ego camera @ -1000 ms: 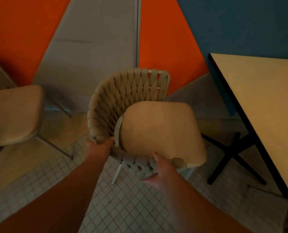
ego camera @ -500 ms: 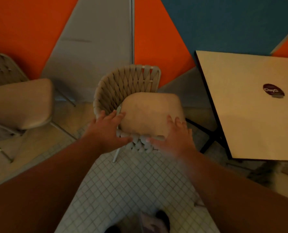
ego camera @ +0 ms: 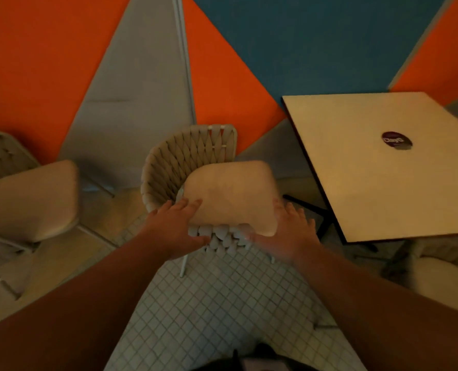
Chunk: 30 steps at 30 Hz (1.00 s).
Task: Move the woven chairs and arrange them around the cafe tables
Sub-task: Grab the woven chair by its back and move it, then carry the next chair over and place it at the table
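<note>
Woven chair (ego camera: 185, 159) stands on the small-tile floor (ego camera: 211, 303), close to the orange, grey and blue wall (ego camera: 289, 44) behind it. Its woven back curves round the far, left and near sides; the open side faces right, toward the table (ego camera: 369, 183). Pale cushion (ego camera: 233, 194) sits in the seat. Chair is just left of the table, not touching; the table's dark base (ego camera: 321, 218) shows in the gap between them. Left hand (ego camera: 174, 228) lies on the near left part of the woven rim, fingers fairly straight and spread, tips reaching the cushion's corner, thumb along the weave; open, no clamp on the rim. Right hand (ego camera: 289, 234) is at the cushion's near right corner, fingers spread and loose, also open; blurred, so contact with chair or cushion cannot be told. Table top is square and pale with a dark edge, and carries a round dark sticker (ego camera: 396, 140). A second cushioned chair (ego camera: 27, 199) stands well to the left. Another pale seat (ego camera: 441, 279) shows at lower right, near the table's front edge.
</note>
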Motion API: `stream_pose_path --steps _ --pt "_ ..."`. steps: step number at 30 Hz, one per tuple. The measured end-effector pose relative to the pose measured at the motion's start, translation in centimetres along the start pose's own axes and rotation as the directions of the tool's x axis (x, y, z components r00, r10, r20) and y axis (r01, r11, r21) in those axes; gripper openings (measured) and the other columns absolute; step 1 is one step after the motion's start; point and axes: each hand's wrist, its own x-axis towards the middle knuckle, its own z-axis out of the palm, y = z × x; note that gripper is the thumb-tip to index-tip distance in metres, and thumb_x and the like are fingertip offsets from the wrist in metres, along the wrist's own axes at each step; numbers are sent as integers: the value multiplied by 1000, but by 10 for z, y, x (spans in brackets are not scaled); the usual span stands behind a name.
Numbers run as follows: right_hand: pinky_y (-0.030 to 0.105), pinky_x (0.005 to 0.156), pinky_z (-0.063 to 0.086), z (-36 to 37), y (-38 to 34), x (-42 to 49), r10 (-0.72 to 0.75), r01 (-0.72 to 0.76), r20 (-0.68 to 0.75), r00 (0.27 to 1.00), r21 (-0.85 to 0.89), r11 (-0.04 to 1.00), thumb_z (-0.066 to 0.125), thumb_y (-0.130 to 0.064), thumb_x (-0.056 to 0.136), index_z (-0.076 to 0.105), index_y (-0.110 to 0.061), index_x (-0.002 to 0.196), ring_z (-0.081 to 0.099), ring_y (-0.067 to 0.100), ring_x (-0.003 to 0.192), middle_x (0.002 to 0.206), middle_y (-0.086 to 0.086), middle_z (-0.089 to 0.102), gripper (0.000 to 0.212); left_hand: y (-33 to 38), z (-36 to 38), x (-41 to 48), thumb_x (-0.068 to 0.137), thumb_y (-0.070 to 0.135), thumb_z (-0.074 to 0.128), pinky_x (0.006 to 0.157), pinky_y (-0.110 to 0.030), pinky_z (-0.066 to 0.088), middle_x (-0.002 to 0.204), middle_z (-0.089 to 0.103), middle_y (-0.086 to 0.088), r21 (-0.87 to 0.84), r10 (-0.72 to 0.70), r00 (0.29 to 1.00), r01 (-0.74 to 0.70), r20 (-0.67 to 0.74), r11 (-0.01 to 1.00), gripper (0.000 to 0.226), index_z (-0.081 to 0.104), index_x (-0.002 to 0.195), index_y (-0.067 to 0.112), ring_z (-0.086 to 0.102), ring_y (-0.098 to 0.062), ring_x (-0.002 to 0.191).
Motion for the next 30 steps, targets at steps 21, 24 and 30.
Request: stream_pose_path --steps 21,24,30 --pt "60 126 17 63 153 -297 691 -582 -207 692 406 704 52 -103 56 0 -34 166 12 30 160 174 2 13 140 192 49 -71 49 99 23 127 -49 21 174 18 3 152 643 735 -676 218 721 129 6 165 44 16 -31 159" --pt "59 126 20 73 184 -338 708 -586 -223 671 426 689 48 -104 53 1 -34 167 15 29 160 174 1 15 142 231 63 -93 49 99 26 126 -50 22 174 15 3 172 665 709 -704 233 689 129 6 165 45 16 -32 159" --pt "59 126 19 84 259 -427 759 -624 -196 620 462 630 55 -101 58 3 -33 167 19 31 158 173 4 19 139 324 102 -148 56 108 37 127 -50 23 174 17 4 128 665 720 -692 202 710 129 9 165 44 17 -29 159"
